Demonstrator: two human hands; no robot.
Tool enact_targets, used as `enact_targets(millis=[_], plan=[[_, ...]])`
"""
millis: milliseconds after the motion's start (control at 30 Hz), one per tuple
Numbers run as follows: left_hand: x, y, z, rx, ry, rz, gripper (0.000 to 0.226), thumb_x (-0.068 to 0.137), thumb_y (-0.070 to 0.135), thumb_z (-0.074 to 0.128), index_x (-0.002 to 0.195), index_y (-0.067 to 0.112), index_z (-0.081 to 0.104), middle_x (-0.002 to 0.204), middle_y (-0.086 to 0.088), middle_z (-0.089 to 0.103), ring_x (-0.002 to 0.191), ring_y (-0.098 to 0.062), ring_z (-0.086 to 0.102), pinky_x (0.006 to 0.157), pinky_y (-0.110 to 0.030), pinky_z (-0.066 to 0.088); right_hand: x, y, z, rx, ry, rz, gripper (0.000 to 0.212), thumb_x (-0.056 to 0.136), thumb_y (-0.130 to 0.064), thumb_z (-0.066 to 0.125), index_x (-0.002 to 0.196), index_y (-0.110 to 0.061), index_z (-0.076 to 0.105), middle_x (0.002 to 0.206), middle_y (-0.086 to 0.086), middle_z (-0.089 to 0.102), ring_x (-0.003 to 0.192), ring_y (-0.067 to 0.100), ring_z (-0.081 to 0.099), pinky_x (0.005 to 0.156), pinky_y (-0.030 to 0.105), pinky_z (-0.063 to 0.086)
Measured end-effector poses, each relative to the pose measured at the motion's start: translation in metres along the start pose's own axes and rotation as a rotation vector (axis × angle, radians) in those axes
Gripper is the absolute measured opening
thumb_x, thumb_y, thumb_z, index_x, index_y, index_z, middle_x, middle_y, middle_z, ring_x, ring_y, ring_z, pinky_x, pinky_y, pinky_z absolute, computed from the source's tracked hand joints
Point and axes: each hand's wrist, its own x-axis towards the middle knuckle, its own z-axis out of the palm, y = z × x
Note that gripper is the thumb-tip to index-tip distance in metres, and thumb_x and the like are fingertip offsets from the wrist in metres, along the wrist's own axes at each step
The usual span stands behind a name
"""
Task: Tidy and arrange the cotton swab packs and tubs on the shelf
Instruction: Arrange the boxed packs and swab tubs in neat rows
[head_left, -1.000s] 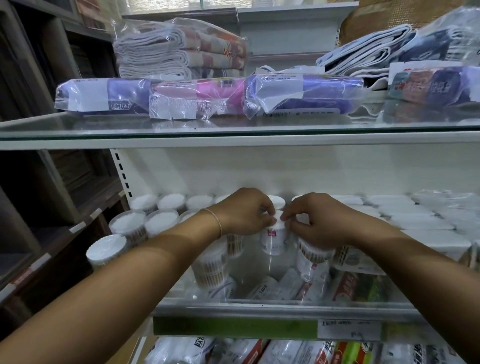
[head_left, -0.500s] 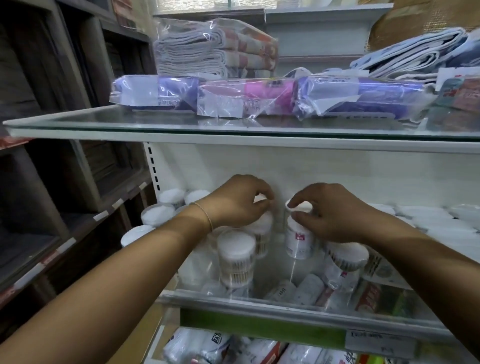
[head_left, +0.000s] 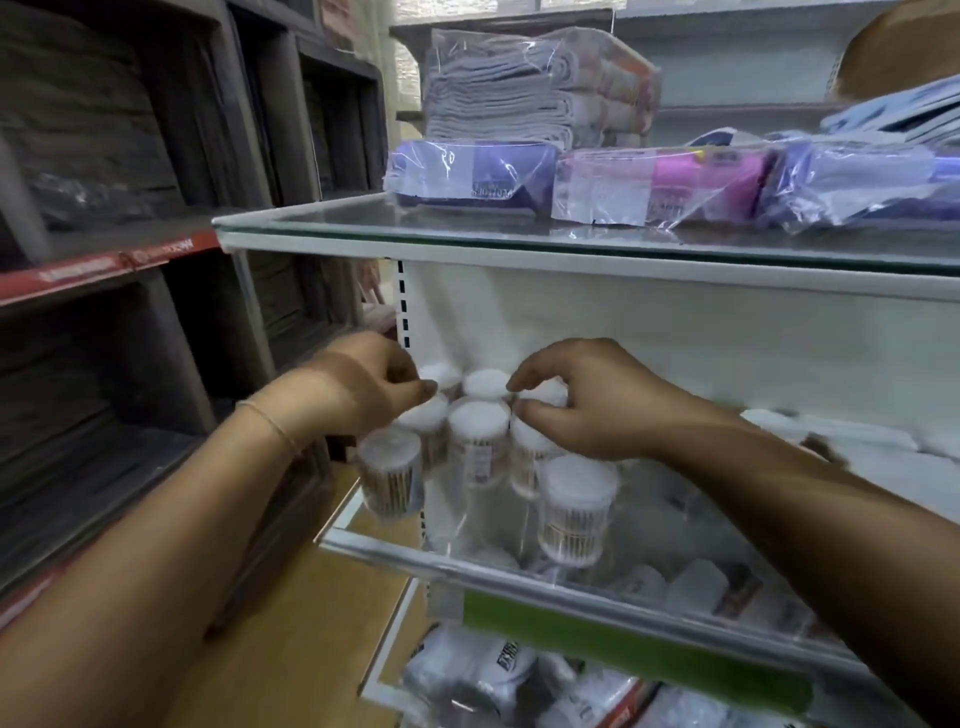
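the tubs (head_left: 478, 431) stand bunched at the left end of the glass shelf (head_left: 415, 561), probably being squared into rows. the right hand (head_left: 597, 410) pinches the back tub (head_left: 545, 392) by its lid. the left hand (head_left: 358, 389) curls at another lid, its grip too blurred to tell. the clear tubs hold upright cotton swabs (head_left: 389, 483) under white lids (head_left: 576, 475).

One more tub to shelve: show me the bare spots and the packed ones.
Bare glass: between the front-left tub and front-right tub; right of that tub looks bare too, though blurred. Top shelf: free strip before the purple pack. Crowded: rear tubs under the left hand and right hand; white packs at right rear.
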Motion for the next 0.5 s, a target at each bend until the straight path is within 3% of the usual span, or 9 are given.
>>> enact_targets(millis=[167,267,500], plan=[[-0.023,-0.023,0.007,0.032,-0.08,-0.089,0.031,0.083,0.057,0.066,0.089,0.027,0.069,0.091,0.007,0.066,0.084,-0.011,0.062,0.076,-0.03,0.055,0.014,-0.025,0.015,0.026,-0.038,-0.031,0.028,0.091,-0.034,0.061,0.116,-0.026,0.07,0.117,-0.011,0.067,0.102,0.005,0.059,0.085,0.019,0.042],[-0.031,-0.026,0.02,0.001,-0.08,-0.079,0.035,0.076,0.058,0.072,0.091,0.028,0.065,0.093,0.009,0.059,0.086,-0.01,0.058,0.074,-0.026,0.051,0.018,-0.032,0.024,0.035,-0.055,-0.027,0.026,0.09,-0.036,0.062,0.114,-0.029,0.07,0.115,-0.013,0.068,0.098,0.003,0.057,0.083,0.018,0.04],[-0.031,-0.025,0.042,0.005,0.109,-0.068,0.042,0.07,0.055,0.076,0.088,0.021,0.062,0.083,0.005,0.058,0.079,-0.014,0.056,0.07,-0.026,0.049,0.014,-0.033,0.031,0.036,-0.06,0.0,0.025,0.091,-0.038,0.061,0.114,-0.031,0.069,0.115,-0.016,0.066,0.092,-0.002,0.052,0.078,0.015,0.037]])
